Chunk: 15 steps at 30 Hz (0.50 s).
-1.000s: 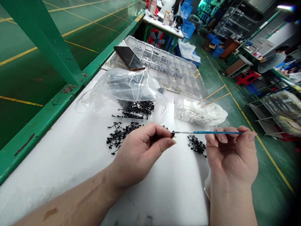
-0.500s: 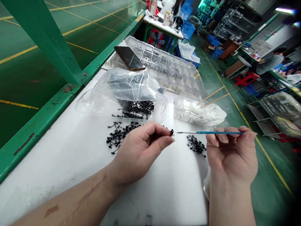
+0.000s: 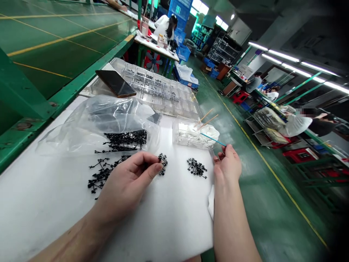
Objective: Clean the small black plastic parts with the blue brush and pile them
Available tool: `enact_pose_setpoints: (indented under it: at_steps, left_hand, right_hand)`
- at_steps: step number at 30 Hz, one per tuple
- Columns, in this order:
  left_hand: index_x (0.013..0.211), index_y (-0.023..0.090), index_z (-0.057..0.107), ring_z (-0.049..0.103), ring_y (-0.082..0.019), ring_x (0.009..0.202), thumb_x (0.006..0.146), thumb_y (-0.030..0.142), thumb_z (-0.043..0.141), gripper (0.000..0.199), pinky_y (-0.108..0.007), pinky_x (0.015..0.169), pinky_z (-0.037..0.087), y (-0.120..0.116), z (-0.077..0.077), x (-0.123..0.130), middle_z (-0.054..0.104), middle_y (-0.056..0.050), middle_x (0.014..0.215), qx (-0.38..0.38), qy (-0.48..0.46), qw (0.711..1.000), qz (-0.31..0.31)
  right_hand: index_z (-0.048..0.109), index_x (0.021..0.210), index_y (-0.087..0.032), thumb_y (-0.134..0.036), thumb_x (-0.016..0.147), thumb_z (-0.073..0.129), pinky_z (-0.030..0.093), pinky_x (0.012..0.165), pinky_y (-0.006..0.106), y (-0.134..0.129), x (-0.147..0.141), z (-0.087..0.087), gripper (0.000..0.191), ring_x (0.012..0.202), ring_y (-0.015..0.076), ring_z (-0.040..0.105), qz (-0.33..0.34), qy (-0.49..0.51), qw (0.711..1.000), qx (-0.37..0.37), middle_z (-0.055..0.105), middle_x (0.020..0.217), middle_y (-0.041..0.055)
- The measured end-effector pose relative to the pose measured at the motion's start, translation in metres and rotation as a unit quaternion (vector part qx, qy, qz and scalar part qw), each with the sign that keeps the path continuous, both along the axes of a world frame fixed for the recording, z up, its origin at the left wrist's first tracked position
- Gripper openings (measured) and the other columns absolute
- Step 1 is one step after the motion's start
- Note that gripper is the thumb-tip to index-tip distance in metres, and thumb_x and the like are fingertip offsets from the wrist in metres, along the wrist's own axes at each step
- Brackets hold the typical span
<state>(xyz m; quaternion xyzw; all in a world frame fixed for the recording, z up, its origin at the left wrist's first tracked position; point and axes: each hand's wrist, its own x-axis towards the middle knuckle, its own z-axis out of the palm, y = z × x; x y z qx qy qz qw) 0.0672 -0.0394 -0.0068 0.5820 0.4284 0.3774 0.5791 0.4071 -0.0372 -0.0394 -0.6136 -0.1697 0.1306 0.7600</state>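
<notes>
My left hand [image 3: 128, 178] is closed in a pinch at the middle of the white work surface [image 3: 163, 218]. A small black part [image 3: 159, 159] shows at its fingertips, hard to separate from the small pile of dark parts [image 3: 163, 170] just behind. My right hand [image 3: 229, 162] grips a thin blue paintbrush [image 3: 215, 140] near its back end. The brush's front end points into a clear plastic box [image 3: 188, 142] holding crumpled white material [image 3: 204, 131]. Between the hands lies another pile of black stemmed parts [image 3: 196, 168].
More black parts [image 3: 102, 174] lie left, below an open clear bag [image 3: 109, 116] of them. A phone [image 3: 116, 83] rests on a compartmented clear tray [image 3: 163, 92]. Two wooden sticks [image 3: 208, 122] poke from the box. A green metal frame [image 3: 24, 98] runs along the left. Co-workers sit farther off.
My right hand has swung the paintbrush away from the left fingertips, forward to the clear box. The left hand stays pinched. The camera view has tilted up and turned right.
</notes>
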Motion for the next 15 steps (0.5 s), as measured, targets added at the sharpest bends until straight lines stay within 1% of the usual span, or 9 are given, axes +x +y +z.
enact_pose_setpoints:
  at_steps: [4,7,8,9,10,11,12,13,15]
  left_hand:
    - [0.100,0.023,0.074,0.066,-0.020,0.083,0.098,0.053,0.075,0.031,-0.029,0.066,0.049,0.002,0.000,0.000,0.074,-0.005,0.094,-0.002,-0.008,1.000,0.006]
    - [0.100,0.023,0.074,0.066,-0.019,0.085,0.099,0.049,0.076,0.026,-0.028,0.071,0.052,0.002,0.001,0.000,0.074,-0.003,0.094,-0.001,-0.030,1.000,0.005]
    - [0.100,0.023,0.074,0.066,-0.019,0.085,0.099,0.048,0.076,0.025,-0.028,0.073,0.052,0.002,0.002,0.000,0.074,-0.002,0.094,-0.002,-0.038,0.999,0.006]
    - [0.100,0.023,0.074,0.067,-0.018,0.085,0.100,0.047,0.076,0.024,-0.028,0.074,0.053,0.002,0.002,0.000,0.074,-0.002,0.094,-0.003,-0.044,0.999,0.009]
    - [0.100,0.022,0.074,0.067,-0.018,0.086,0.100,0.046,0.076,0.024,-0.027,0.074,0.053,0.001,0.003,0.000,0.074,-0.002,0.094,-0.004,-0.049,0.999,0.012]
    - [0.099,0.022,0.074,0.067,-0.017,0.085,0.100,0.045,0.076,0.023,-0.027,0.075,0.053,0.001,0.003,0.000,0.074,-0.002,0.093,-0.004,-0.052,0.999,0.015]
    - [0.099,0.022,0.074,0.067,-0.017,0.085,0.101,0.044,0.075,0.023,-0.027,0.075,0.053,0.001,0.004,0.000,0.074,-0.001,0.092,0.000,-0.053,0.998,0.017]
    - [0.100,0.021,0.073,0.067,-0.017,0.084,0.101,0.043,0.075,0.022,-0.027,0.075,0.053,0.001,0.004,0.001,0.074,-0.001,0.092,0.003,-0.053,0.998,0.017]
    - [0.100,0.021,0.073,0.068,-0.017,0.084,0.101,0.040,0.075,0.019,-0.026,0.076,0.054,0.001,0.005,0.001,0.074,-0.001,0.091,0.013,-0.052,0.998,0.016]
  right_hand:
    - [0.061,0.099,-0.020,-0.058,0.077,0.088,0.041,0.047,0.025,-0.002,-0.002,0.002,0.052,0.062,0.0116,0.054,-0.035,-0.056,0.998,-0.018,0.064,0.089,-0.0001]
    - [0.062,0.111,-0.022,-0.043,0.084,0.086,0.049,0.062,0.025,-0.008,-0.023,0.013,0.042,0.082,0.0132,0.060,-0.081,-0.143,0.986,0.010,0.064,0.104,0.0007]
    - [0.063,0.113,-0.024,-0.039,0.086,0.085,0.050,0.068,0.025,-0.012,-0.035,0.017,0.038,0.086,0.0134,0.061,-0.067,-0.186,0.980,0.017,0.064,0.106,0.0005]
    - [0.065,0.111,-0.023,-0.037,0.090,0.082,0.051,0.071,0.027,-0.016,-0.048,0.020,0.030,0.086,0.0141,0.062,-0.020,-0.248,0.969,0.014,0.065,0.103,0.0007]
    - [0.067,0.105,-0.023,-0.036,0.094,0.077,0.051,0.071,0.028,-0.020,-0.062,0.024,0.020,0.080,0.0143,0.061,0.067,-0.306,0.950,-0.008,0.066,0.095,0.0003]
    - [0.069,0.101,-0.023,-0.034,0.096,0.074,0.049,0.068,0.028,-0.025,-0.076,0.027,0.013,0.075,0.0142,0.060,0.186,-0.358,0.914,-0.049,0.066,0.088,-0.0004]
    - [0.069,0.097,-0.023,-0.032,0.097,0.072,0.047,0.064,0.028,-0.028,-0.089,0.030,0.009,0.071,0.0143,0.060,0.310,-0.402,0.856,-0.096,0.066,0.083,-0.0006]
    - [0.069,0.092,-0.023,-0.028,0.097,0.071,0.045,0.062,0.028,-0.031,-0.100,0.032,0.007,0.070,0.0144,0.059,0.401,-0.434,0.794,-0.141,0.066,0.079,-0.0007]
    - [0.068,0.089,-0.023,-0.020,0.094,0.070,0.043,0.062,0.028,-0.033,-0.116,0.033,0.007,0.072,0.0150,0.059,0.503,-0.474,0.693,-0.206,0.066,0.080,-0.0004]
